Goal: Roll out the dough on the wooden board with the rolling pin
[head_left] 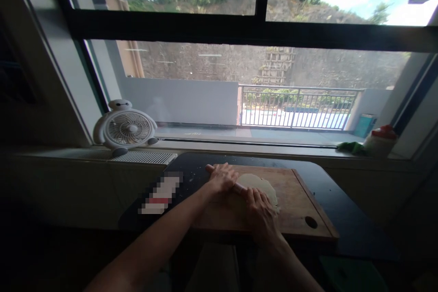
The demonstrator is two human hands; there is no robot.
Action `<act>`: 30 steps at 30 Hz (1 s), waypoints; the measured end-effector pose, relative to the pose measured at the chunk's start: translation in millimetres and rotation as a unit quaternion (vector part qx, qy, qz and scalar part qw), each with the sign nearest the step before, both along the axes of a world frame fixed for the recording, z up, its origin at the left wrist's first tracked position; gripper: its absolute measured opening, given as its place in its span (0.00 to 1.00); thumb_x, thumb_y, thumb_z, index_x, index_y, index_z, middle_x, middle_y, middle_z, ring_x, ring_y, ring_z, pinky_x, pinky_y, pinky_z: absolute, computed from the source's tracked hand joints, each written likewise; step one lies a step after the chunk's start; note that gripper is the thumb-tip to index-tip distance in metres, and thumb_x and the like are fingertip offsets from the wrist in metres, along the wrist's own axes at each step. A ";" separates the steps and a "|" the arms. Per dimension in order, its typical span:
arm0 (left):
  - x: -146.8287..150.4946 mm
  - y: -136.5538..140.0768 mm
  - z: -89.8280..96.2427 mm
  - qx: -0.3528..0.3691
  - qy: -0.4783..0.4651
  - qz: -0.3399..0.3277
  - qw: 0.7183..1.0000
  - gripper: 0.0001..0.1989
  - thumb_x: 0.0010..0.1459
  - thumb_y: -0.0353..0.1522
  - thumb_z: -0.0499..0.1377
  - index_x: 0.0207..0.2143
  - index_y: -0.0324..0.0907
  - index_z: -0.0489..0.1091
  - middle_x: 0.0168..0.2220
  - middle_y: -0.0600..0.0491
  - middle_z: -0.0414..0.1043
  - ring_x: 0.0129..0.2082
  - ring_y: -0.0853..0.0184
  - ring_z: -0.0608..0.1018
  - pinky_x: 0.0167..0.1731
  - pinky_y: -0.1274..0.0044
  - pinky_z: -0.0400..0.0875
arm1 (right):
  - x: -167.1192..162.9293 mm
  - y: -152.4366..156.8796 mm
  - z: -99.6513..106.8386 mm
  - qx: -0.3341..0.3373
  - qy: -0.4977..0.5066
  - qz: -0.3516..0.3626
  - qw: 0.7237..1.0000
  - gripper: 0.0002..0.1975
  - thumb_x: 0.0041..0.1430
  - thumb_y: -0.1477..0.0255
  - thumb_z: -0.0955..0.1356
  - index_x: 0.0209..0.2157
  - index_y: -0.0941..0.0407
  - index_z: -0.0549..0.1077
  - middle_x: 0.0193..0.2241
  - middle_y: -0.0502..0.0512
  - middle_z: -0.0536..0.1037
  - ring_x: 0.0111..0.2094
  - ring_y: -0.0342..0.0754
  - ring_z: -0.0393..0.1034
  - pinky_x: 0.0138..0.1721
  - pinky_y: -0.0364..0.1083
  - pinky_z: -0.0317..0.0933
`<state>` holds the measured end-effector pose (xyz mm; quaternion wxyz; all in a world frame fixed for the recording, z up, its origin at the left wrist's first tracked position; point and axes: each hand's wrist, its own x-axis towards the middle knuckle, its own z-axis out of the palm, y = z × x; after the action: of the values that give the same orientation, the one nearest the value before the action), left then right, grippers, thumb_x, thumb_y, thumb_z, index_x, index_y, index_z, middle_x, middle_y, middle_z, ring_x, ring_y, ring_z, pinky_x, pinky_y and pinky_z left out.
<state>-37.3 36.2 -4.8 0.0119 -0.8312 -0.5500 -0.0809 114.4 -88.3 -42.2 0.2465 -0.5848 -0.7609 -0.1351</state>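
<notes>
My rolling pin (239,187) lies slantwise on the cutting board (297,210), long axis from ten o'clock to four o'clock. My left hand (224,178) presses its far end, palm down with fingers curled over; my right hand (262,205) covers the near end likewise. The dough (262,185), pale and flattened, lies at one o'clock from my right hand.

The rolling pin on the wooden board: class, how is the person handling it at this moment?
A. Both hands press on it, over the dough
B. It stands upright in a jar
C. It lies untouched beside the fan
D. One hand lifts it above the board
A: the left hand and the right hand both lie on the rolling pin, which runs slantwise across the flat dough on the wooden board.
</notes>
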 end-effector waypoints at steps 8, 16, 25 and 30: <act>-37.1 -41.2 -4.6 0.021 0.023 -0.013 0.999 0.23 0.64 0.40 0.38 0.55 0.44 0.60 0.61 0.50 0.56 0.62 0.61 0.53 0.59 0.61 0.44 | -12.5 -17.3 -0.9 0.002 -0.005 0.050 0.999 0.22 0.59 0.80 0.58 0.55 0.63 0.62 0.53 0.66 0.66 0.55 0.54 0.58 0.54 0.52 0.53; 18.7 36.8 -1.3 -0.025 0.022 0.030 0.999 0.23 0.62 0.44 0.40 0.52 0.48 0.65 0.57 0.48 0.62 0.59 0.54 0.58 0.54 0.54 0.50 | 24.5 43.2 18.1 -0.064 0.038 -0.023 0.997 0.19 0.66 0.66 0.53 0.42 0.58 0.70 0.43 0.61 0.74 0.51 0.51 0.62 0.53 0.49 0.50; -23.4 -25.5 -2.2 0.017 0.008 -0.027 0.999 0.23 0.64 0.40 0.38 0.55 0.47 0.62 0.61 0.53 0.57 0.62 0.63 0.52 0.60 0.63 0.43 | -7.4 -6.6 2.9 -0.010 0.054 0.027 0.998 0.19 0.64 0.70 0.55 0.54 0.60 0.64 0.51 0.61 0.69 0.54 0.52 0.59 0.56 0.51 0.49; -61.9 -64.4 -9.2 0.062 -0.039 -0.069 0.995 0.23 0.64 0.41 0.38 0.56 0.47 0.60 0.59 0.54 0.59 0.62 0.65 0.55 0.60 0.65 0.44 | -29.8 -34.7 -8.8 0.013 0.049 0.058 0.997 0.22 0.64 0.71 0.55 0.57 0.64 0.61 0.56 0.64 0.63 0.57 0.55 0.54 0.57 0.53 0.47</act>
<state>-99.2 -28.2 -14.0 0.0360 -0.8610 -0.4853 -0.1478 84.6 -123.0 -51.0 0.2981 -0.5427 -0.7786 -0.1020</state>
